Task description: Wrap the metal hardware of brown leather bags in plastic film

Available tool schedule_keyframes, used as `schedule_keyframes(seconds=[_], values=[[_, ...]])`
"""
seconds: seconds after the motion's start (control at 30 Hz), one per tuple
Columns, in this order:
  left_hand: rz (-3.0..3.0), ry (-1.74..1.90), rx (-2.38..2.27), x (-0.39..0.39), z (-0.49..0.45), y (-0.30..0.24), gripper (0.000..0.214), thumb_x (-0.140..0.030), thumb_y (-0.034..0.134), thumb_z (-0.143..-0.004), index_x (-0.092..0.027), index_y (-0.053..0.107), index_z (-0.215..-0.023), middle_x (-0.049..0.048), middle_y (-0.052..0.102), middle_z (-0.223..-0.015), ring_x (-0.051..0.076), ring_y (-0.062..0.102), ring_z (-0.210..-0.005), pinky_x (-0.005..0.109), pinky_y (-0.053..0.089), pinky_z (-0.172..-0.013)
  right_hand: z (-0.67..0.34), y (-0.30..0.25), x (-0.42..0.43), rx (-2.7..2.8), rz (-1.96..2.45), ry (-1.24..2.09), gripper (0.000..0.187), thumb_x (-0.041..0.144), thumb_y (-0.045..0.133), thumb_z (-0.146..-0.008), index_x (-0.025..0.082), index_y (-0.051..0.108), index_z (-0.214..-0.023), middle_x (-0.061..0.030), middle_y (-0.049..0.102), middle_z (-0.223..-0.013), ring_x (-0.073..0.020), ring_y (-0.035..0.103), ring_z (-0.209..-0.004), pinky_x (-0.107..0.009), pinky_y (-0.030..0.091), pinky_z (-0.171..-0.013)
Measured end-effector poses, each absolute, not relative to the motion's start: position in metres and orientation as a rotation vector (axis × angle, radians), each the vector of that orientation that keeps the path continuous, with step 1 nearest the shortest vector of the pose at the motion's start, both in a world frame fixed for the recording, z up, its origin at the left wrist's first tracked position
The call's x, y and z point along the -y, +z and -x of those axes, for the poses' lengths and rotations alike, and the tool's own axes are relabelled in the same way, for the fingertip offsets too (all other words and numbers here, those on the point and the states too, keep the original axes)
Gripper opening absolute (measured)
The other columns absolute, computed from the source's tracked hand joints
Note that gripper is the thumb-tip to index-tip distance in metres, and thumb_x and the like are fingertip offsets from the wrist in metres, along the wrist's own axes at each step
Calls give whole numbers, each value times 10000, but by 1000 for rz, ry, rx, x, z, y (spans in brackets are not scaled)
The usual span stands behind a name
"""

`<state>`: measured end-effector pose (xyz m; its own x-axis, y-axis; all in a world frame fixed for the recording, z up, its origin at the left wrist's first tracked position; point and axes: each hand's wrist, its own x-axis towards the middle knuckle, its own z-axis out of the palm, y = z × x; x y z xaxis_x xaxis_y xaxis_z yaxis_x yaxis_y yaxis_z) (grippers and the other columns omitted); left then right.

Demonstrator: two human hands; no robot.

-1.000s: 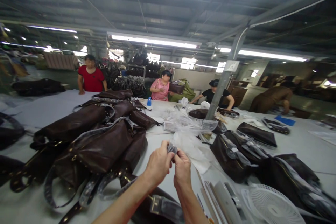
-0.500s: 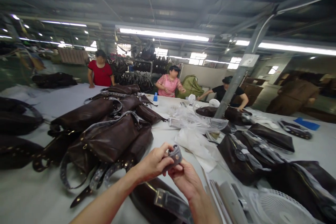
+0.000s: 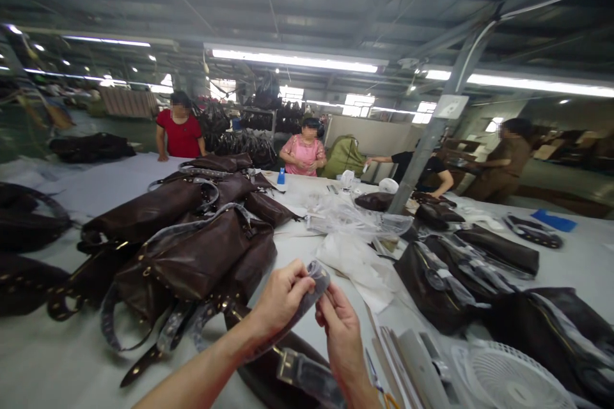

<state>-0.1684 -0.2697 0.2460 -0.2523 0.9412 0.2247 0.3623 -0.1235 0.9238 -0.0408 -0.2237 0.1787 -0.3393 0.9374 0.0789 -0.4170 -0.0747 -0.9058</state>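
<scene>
A dark strap with a plastic wrapping curves up between my two hands. My left hand is closed round it, the thumb pressed on its face. At the strap's right edge, the fingers of my right hand are pinched together on it. Below my hands lies a dark brown leather bag, partly hidden by my forearms. Its plastic-wrapped strap with a gold-coloured buckle shows between my wrists.
Brown bags are heaped at left, and more bags lie at right. Crumpled plastic, a white fan, orange-handled scissors and a slanting post are nearby. Several people are around the table.
The strap, curled into a loop before, now stands straighter, with more length visible. My right hand has shifted slightly right and down. The person in brown at right has turned and moved left.
</scene>
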Motion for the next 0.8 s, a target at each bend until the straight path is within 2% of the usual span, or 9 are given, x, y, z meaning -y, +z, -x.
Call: schedule_keyframes(seconds=[0.1,0.17,0.3,0.4,0.53,0.7,0.8], values=[[-1270,1382,-1481,265,163,253,199,-344,537,-800,-189,458,-702,-58,460,-553,95,395,-499,205,290,-485,38,160,218,1400,762,1158,409,368,701,-784,179,661,-1145,-82,721,-1004,-163,640,-769,-265,526,-662],[-1206,1366,-1444,261,161,255,201,-355,546,-779,-190,455,-711,-66,450,-540,86,374,-472,197,275,-461,37,152,214,1463,787,946,412,363,693,-787,164,646,-1144,-100,727,-1012,-202,675,-858,-300,544,-737],[-1248,1374,-1447,257,156,255,203,-352,547,-787,-182,468,-709,-64,458,-528,80,366,-462,192,267,-451,38,157,209,1425,800,783,330,392,684,-786,151,626,-1002,-91,732,-893,-205,697,-788,-293,546,-701],[-1315,1380,-1443,259,153,257,191,-327,545,-813,-177,473,-719,-63,468,-533,77,369,-476,189,271,-463,40,170,209,1368,807,865,320,419,683,-778,167,580,-945,-58,723,-796,-193,688,-716,-288,530,-669],[-1459,1315,-1380,267,158,259,83,-206,563,-775,-162,533,-839,-53,533,-619,75,409,-531,174,308,-495,44,182,212,1156,764,1228,380,408,705,-758,197,471,-971,-7,713,-746,-171,674,-702,-285,507,-694],[-1291,1172,-1286,271,175,252,308,-209,561,-727,-180,537,-1032,-76,459,-609,90,415,-485,170,318,-417,51,188,219,947,746,1480,426,344,782,-665,201,456,-898,68,621,-608,-88,531,-538,-190,405,-551],[-1129,1178,-1255,272,179,248,392,-224,573,-704,-174,506,-1087,-83,442,-604,90,392,-459,187,331,-413,54,197,222,829,717,1565,430,316,808,-621,198,460,-845,74,598,-606,-67,489,-508,-171,385,-510]])
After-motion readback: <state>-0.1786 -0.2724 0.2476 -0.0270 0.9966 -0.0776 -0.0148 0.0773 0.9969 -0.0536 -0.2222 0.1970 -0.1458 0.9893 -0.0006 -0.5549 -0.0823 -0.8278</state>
